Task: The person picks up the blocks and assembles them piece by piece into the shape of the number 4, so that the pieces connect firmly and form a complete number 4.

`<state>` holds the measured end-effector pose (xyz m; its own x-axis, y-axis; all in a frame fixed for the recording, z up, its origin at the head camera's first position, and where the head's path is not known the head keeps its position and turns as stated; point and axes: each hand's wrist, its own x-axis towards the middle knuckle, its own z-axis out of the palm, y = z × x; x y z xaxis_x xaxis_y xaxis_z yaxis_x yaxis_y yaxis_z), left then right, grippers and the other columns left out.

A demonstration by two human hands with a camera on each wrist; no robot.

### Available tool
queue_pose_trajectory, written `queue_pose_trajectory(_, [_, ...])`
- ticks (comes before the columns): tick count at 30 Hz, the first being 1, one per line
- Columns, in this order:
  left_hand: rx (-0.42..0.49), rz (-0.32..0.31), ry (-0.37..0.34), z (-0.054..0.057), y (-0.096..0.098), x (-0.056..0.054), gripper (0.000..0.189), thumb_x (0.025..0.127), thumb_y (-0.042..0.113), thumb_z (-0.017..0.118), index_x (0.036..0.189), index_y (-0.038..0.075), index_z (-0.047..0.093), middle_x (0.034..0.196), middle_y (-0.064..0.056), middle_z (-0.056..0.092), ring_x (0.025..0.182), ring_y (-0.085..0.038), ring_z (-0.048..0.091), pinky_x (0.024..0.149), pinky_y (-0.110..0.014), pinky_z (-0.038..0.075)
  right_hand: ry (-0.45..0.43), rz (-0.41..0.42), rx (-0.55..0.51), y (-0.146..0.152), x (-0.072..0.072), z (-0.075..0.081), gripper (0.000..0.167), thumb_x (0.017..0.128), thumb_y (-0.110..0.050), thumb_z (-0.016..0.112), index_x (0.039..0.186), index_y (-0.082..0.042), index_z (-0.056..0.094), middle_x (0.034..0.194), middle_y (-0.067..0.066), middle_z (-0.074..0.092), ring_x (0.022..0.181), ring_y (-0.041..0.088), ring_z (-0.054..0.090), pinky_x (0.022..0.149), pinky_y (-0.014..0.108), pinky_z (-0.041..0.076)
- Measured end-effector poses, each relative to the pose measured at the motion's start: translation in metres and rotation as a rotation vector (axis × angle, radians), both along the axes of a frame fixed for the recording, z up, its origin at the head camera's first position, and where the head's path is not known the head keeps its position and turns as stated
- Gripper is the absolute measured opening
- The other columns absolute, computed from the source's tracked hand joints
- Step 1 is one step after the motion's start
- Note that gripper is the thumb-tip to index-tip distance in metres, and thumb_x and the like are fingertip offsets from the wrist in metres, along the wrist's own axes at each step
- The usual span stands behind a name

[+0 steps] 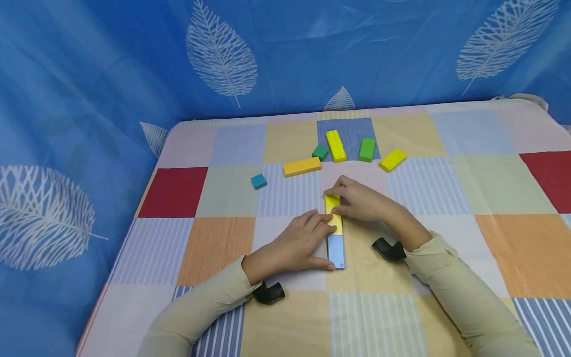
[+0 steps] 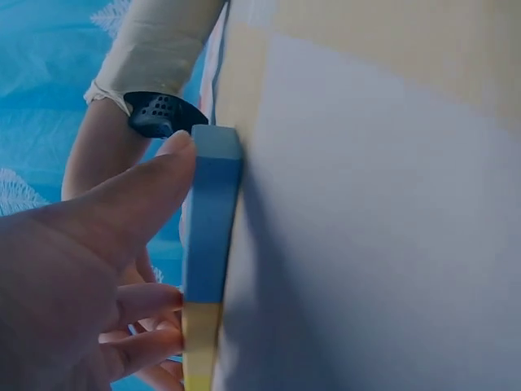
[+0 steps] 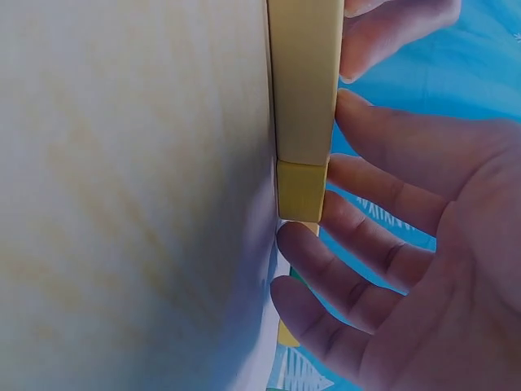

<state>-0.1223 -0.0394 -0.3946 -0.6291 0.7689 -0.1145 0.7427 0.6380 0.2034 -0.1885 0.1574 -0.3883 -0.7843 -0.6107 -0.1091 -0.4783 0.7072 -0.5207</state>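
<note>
In the middle of the frame, three blocks touch end to end in a line on the patchwork cloth [image 1: 290, 317]: a bright yellow block [image 1: 331, 202] on top, then a pale yellow block [image 1: 338, 221], then a blue block [image 1: 336, 250]. The left hand [image 1: 300, 243] is spread open, its fingers on the pale yellow block and its thumb on the blue block. The right hand [image 1: 360, 199] grips the bright yellow block, fingers bent round its far end. Both hands hide bits of the line. Just above, six loose blocks make a bumpy arc: a teal block [image 1: 258, 181], an orange block [image 1: 302, 166], a little green block [image 1: 319, 152], a long yellow block [image 1: 336, 146], a bigger green block [image 1: 367, 149] and a short yellow block [image 1: 392, 160]. A blue curtain [image 1: 312, 49] with white leaves hangs behind.
</note>
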Motion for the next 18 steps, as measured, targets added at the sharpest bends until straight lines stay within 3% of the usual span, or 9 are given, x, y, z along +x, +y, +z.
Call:
queue_pose_trajectory(10, [-0.014,-0.006,0.111,0.002,0.008,-0.006,0.068,0.072,0.066,0.058,0.117,0.016,0.053,0.127,-0.004,0.047,0.124,-0.023,0.038,0.104,-0.039,0.032,0.003,-0.001,-0.029,0.001,-0.002,0.0,0.036,0.084,-0.004,0.061,0.12,0.0,0.058,0.099,0.01,0.052,0.082,0.018,0.048,0.075,0.03,0.043])
queue_pose_trajectory(18, [-0.012,0.028,0.092,0.003,0.011,-0.007,0.074,0.068,0.067,0.062,0.12,0.016,0.051,0.135,-0.009,0.042,0.129,-0.03,0.034,0.106,-0.043,0.03,0.023,0.007,-0.041,0.005,-0.003,0.002,0.033,0.086,0.005,0.049,0.117,-0.001,0.061,0.098,0.009,0.056,0.089,0.019,0.053,0.082,0.035,0.046])
